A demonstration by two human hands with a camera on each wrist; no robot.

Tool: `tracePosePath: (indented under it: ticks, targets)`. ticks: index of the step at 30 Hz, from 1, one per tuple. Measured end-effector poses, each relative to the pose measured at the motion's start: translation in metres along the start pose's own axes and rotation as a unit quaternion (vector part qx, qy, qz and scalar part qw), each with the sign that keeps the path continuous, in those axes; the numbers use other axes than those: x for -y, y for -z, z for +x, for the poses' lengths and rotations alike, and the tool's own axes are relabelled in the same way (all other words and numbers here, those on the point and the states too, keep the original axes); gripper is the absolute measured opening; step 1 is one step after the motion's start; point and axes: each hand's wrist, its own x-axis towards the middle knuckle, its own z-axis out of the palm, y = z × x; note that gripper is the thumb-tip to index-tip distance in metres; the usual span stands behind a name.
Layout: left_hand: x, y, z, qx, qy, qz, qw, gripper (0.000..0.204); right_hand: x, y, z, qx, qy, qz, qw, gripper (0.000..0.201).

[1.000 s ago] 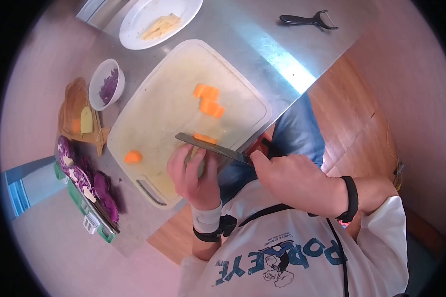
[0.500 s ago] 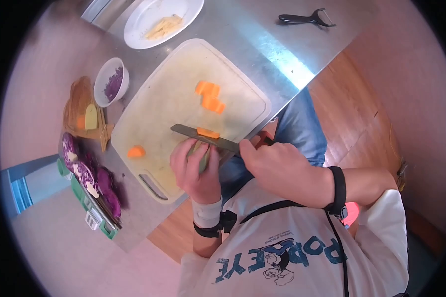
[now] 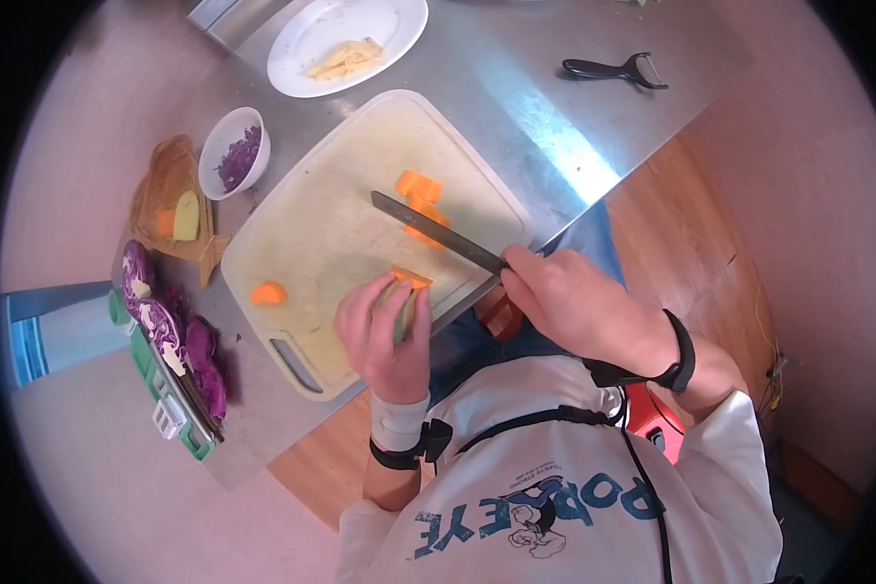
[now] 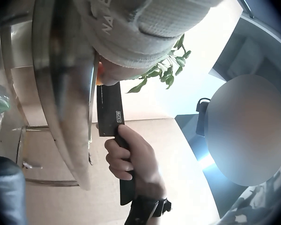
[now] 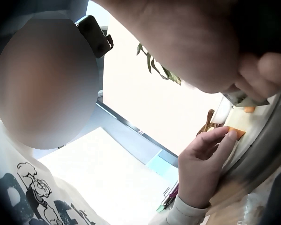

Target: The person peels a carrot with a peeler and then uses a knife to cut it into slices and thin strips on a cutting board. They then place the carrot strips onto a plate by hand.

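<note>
On the white cutting board [image 3: 311, 224], the left hand [image 3: 384, 336] pinches an orange piece with greenish skin [image 3: 411, 278] between thumb and fingers. The right hand [image 3: 584, 302] grips the handle of a dark knife [image 3: 438, 232], whose blade hangs over several cut orange pieces [image 3: 419, 185]. In the left wrist view the right hand [image 4: 136, 159] is curled round the knife's handle, its broad blade [image 4: 110, 110] by the left fingertips. The right wrist view shows the left hand [image 5: 203, 164] holding the orange piece [image 5: 236, 132]. One more orange chunk [image 3: 269, 292] lies at the board's left.
A white plate [image 3: 292, 60] with pale strips and a bowl [image 3: 214, 161] of shredded purple cabbage stand beyond the board. Left are a wicker basket [image 3: 156, 241], cut purple cabbage [image 3: 161, 326] and a green-and-white slicer [image 3: 168, 417]. A black peeler [image 3: 603, 70] lies at the upper right.
The right hand has moved the knife away from the held orange piece, up and right over the cut pieces. The left hand keeps its hold near the same spot.
</note>
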Motion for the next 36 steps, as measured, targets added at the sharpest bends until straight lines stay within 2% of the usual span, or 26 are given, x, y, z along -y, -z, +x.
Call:
tracePosePath:
  ticks: [5,7,8,10,11,12,13,16,29,36]
  targets:
    - [-0.004,0.001,0.001,0.003,0.005,0.006,1.0,0.032,0.006,0.013,0.002,-0.01,0.004,0.051,0.999,0.019]
    - [-0.004,0.002,0.001,0.006,0.005,0.013,1.0,0.033,0.01,0.014,-0.003,-0.039,0.019,-0.026,0.999,0.016]
    - [-0.004,0.002,0.002,0.005,0.007,0.009,1.0,0.034,0.01,0.01,-0.005,-0.038,0.021,-0.025,0.999,0.016]
    - [-0.003,0.002,0.001,0.004,0.009,0.006,1.0,0.035,0.011,-0.001,-0.013,-0.098,0.103,-0.021,0.99,0.014]
    - [-0.002,0.001,0.0,0.002,0.007,0.004,1.0,0.036,0.011,-0.004,-0.019,-0.097,0.104,-0.02,0.99,0.014]
    - [-0.002,0.001,0.0,0.001,0.005,0.001,1.0,0.038,0.011,-0.006,-0.024,-0.054,0.08,-0.032,0.995,0.012]
    - [-0.001,0.0,-0.001,0.002,0.005,0.001,1.0,0.038,0.011,-0.008,-0.029,-0.01,0.055,-0.045,0.997,0.019]
    - [-0.001,0.0,-0.003,-0.004,0.007,-0.006,1.0,0.039,0.013,-0.016,-0.035,-0.006,0.053,-0.1,0.994,0.02]
    - [0.004,0.003,-0.01,0.006,0.01,-0.013,1.0,0.042,0.015,-0.023,-0.039,0.007,0.063,-0.124,0.99,0.024]
    - [0.006,0.004,-0.012,0.015,0.009,-0.02,1.0,0.046,0.019,-0.029,-0.043,-0.006,0.068,-0.179,0.982,0.028]
